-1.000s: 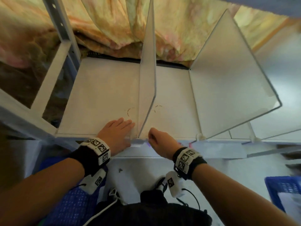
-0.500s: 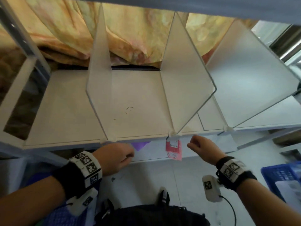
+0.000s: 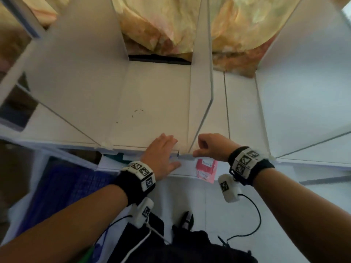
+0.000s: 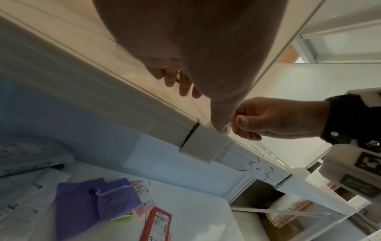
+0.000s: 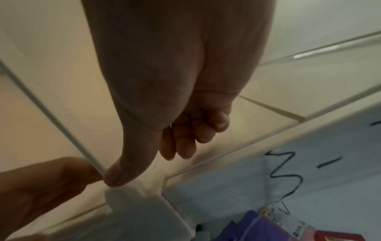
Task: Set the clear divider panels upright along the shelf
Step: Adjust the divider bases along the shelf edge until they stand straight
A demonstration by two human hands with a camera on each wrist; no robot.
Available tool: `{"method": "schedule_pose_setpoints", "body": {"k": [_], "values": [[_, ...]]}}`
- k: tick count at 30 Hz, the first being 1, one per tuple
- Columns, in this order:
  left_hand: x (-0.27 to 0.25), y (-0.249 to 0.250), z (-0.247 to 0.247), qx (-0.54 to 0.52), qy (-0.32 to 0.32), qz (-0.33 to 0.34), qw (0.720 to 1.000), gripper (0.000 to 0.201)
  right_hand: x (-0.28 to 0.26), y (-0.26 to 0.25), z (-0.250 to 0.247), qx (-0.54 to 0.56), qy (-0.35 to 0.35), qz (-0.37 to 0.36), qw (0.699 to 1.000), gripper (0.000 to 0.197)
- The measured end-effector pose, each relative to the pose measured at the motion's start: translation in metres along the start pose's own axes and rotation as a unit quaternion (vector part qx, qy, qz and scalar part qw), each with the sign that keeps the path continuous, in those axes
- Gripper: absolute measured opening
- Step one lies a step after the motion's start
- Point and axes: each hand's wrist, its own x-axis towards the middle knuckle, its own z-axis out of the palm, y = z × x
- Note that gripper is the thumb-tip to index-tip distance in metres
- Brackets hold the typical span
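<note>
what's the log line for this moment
left hand flat on white shelf | right hand thumb on white clip | clear divider panel upright

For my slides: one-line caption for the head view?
Left hand flat on shelf, right hand at the clip under a divider.
</note>
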Motion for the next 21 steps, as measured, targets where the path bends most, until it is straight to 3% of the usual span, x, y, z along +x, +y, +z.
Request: {"method": "schedule_pose_setpoints", "body": {"k": [7, 11, 17, 21], "values": [[0.021, -0.010, 0.017, 0.024, 0.033, 0.048, 0.998, 0.078, 0.023, 0.010, 0.016, -0.024, 0.010, 0.019, 0.999, 0.049], [0.017, -0.022, 0.021, 0.020, 0.076, 0.072, 0.994, 0.076, 0.036, 0.013, 0.024, -0.033, 0.025, 0.024, 0.999, 0.073], [0.009, -0.032, 0.017, 0.034, 0.074, 0.083, 0.993, 0.078, 0.039, 0.002, 0.024, -0.036, 0.028, 0.033, 0.998, 0.098], [0.007, -0.035, 0.017, 0.034, 0.075, 0.082, 0.993, 0.074, 0.043, -0.004, 0.023, -0.037, 0.019, 0.029, 0.999, 0.104]]}}
